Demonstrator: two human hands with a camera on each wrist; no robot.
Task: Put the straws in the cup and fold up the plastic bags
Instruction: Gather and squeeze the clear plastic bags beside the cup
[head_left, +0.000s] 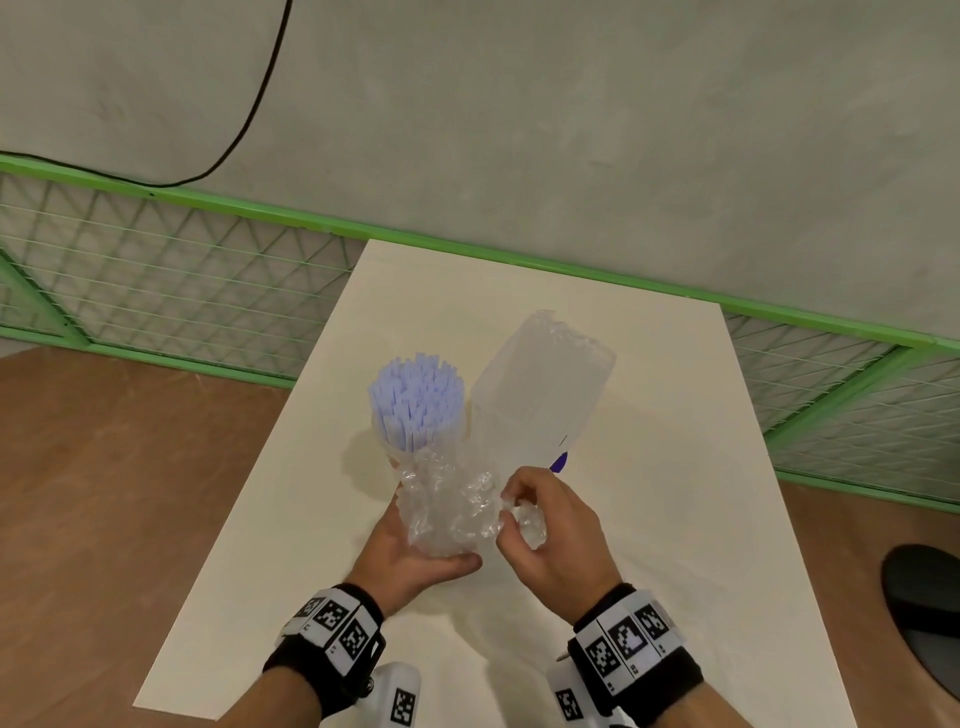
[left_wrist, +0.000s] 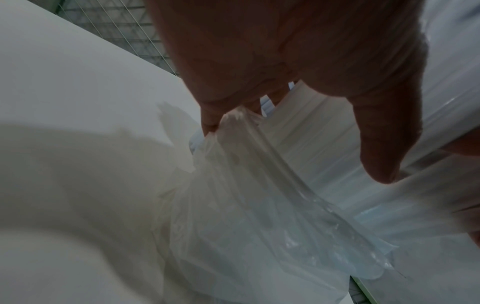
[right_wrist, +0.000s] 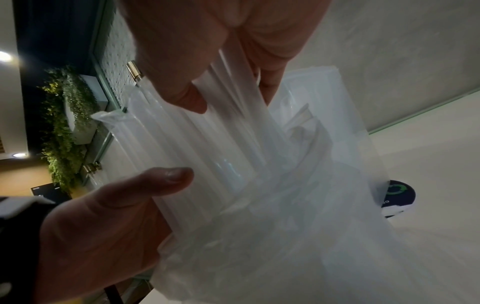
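Gripping crumpled plastic bag (head_left: 447, 512) with left hand (head_left: 410, 558), pinching its edge with right hand (head_left: 545, 540); straws (head_left: 418, 400) bunched mid-frame, table (head_left: 649, 519) beneath.

The right hand (right_wrist: 166, 67) pinches crinkled clear plastic bag (right_wrist: 259, 205) between its fingers (right_wrist: 182, 96) above, while the left hand (right_wrist: 98, 236) holds the bundle from below, thumb pressed on wrapped straws (right_wrist: 187, 144). A dark round label (right_wrist: 400, 193) shows beside it on the table (right_wrist: 428, 164).
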